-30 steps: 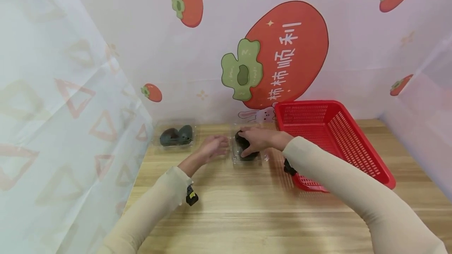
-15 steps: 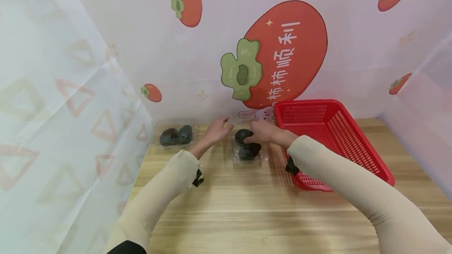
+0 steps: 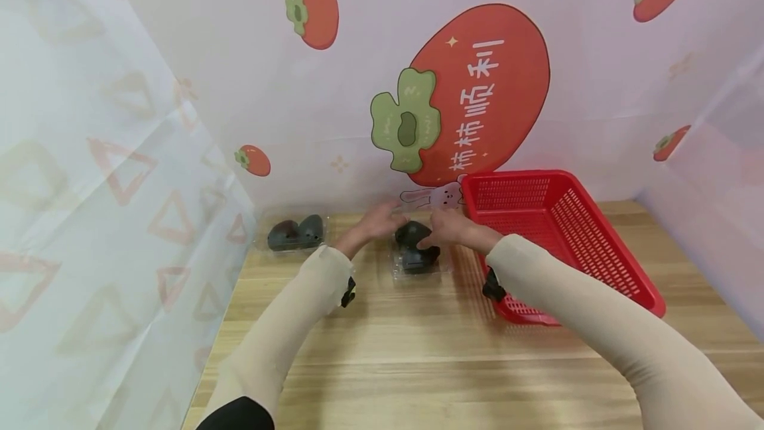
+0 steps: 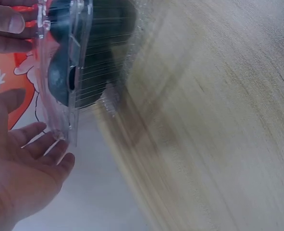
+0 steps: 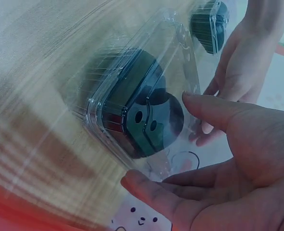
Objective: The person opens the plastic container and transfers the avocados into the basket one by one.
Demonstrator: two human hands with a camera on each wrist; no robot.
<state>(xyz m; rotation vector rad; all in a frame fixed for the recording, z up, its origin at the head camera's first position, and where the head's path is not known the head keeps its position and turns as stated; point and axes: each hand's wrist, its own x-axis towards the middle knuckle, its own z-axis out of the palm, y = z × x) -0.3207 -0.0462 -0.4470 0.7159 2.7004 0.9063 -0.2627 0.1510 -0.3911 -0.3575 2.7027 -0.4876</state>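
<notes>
A clear plastic clamshell box (image 3: 443, 268) with two dark avocados (image 3: 412, 234) stands on the table between my hands. Its two rims lie close together in the left wrist view. My left hand (image 3: 381, 221) is at the far left corner of the box, its loosely bent fingertips (image 4: 62, 147) right at the lid's edge. On the other side, my right hand (image 3: 451, 227) spreads over the box. In the right wrist view its thumb (image 5: 199, 100) and index finger (image 5: 142, 185) span the lid, at opposite edges.
A second clear box (image 3: 260, 245) with two dark avocados is at the back left. The red perforated basket (image 3: 621, 254) stands right of my right hand. A printed fabric backdrop (image 3: 340, 118) rises directly behind the boxes.
My left hand has moved right and back to the box's far corner. The right hand has drawn from over the avocados toward the box's far right side. The box stays in place.
</notes>
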